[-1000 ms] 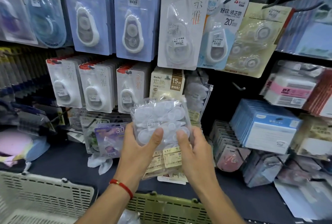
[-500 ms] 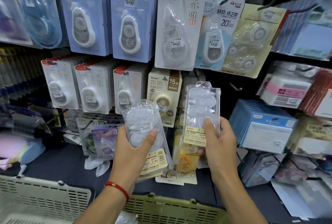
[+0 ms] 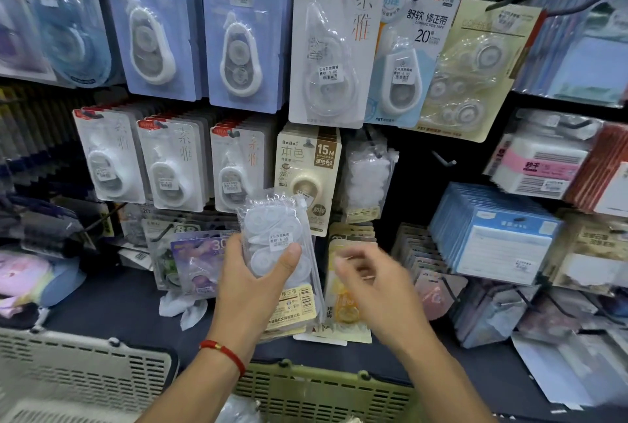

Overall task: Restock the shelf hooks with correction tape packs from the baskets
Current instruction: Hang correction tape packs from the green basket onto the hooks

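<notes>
My left hand [image 3: 251, 283], a red string on its wrist, grips a stack of clear correction tape packs [image 3: 282, 252] with white tapes inside and yellow labels at the bottom. One matching clear pack [image 3: 368, 181] hangs on a hook just right of the beige 15M card [image 3: 307, 171]. My right hand [image 3: 377, 290] is blurred, below that hanging pack and right of the held stack, fingers apart and holding nothing. An empty hook [image 3: 443, 160] sticks out to the right of the hung pack.
Rows of carded correction tapes [image 3: 173, 164] fill the hooks above and to the left. Blue note packs [image 3: 499, 235] and pink-banded boxes [image 3: 540, 164] hang at the right. A white basket [image 3: 78, 375] and a green basket [image 3: 326, 388] stand below at the shelf's front edge.
My right hand lifted one clear pack off the stack, carried it up and right, left it on the hook, and has come back down empty. The left hand kept the stack.
</notes>
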Demonstrator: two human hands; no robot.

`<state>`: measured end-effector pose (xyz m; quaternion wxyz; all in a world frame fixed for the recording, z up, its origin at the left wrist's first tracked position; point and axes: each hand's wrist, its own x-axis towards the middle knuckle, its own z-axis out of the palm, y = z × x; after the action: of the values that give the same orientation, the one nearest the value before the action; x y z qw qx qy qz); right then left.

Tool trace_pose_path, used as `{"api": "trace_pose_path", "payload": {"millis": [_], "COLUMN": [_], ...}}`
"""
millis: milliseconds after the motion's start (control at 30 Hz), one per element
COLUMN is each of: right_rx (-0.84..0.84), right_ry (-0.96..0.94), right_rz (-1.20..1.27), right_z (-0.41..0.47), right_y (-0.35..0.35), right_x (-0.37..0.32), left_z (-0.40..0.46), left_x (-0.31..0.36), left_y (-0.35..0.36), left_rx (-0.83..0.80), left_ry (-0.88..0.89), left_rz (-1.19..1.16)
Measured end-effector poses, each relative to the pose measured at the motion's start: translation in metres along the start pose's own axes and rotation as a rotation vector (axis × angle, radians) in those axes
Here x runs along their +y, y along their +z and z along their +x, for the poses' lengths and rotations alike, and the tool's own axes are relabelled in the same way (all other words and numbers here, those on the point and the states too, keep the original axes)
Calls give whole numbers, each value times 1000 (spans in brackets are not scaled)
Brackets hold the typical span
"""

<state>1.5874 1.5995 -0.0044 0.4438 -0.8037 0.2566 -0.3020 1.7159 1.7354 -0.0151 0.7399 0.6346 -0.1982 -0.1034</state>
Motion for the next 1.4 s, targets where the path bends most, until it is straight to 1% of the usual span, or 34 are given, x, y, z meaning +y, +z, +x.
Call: {"api": "trace_pose_path", "payload": {"millis": [67,100,300,400,467,567,667,767,933,1067,1267,1333,1400], "right_rx": [-195,-232,-255,-214,-153,18,197,287,296,326,322,302,248], "right_ry": [-51,-66,-56,-28,8,-7,-48,-37,-27,-36,-22,51,213], "right_rz": [-5,-15,119,177,254,346,353,393,476,499,546,495,344], "right_z": [-7,-9,-10,-10,-9,-8,-5,-2,-2,-5,-1,5,10], "right_y": [13,19,20,16,14,7,-1,-6,-10,-12,-11,-12,-12], "right_x": [1,1,2,4,5,4,2,3,0,-4,0,11,26], "left_z": [0,0,3,2,3,5,6,5,5,3,3,3,2], "left_x": [-2,-3,-7,-6,-8,-11,-12,-12,-11,-9,-6,-5,-6], "left_y": [1,1,-2,-4,-4,-4,-3,-3,-3,-2,-1,-1,-1], "left_rx": [-2,-1,-36,-81,-99,-80,-70,-78,-84,-79,-72,-73,-72], "left_ry": [7,11,-14,-35,-61,-125,-145,-129,-117,-108,-95,-85,-78], "left_rz": [14,29,39,-26,-82,-86,-79,-72,-52,-36,-41,-37,-25]}}
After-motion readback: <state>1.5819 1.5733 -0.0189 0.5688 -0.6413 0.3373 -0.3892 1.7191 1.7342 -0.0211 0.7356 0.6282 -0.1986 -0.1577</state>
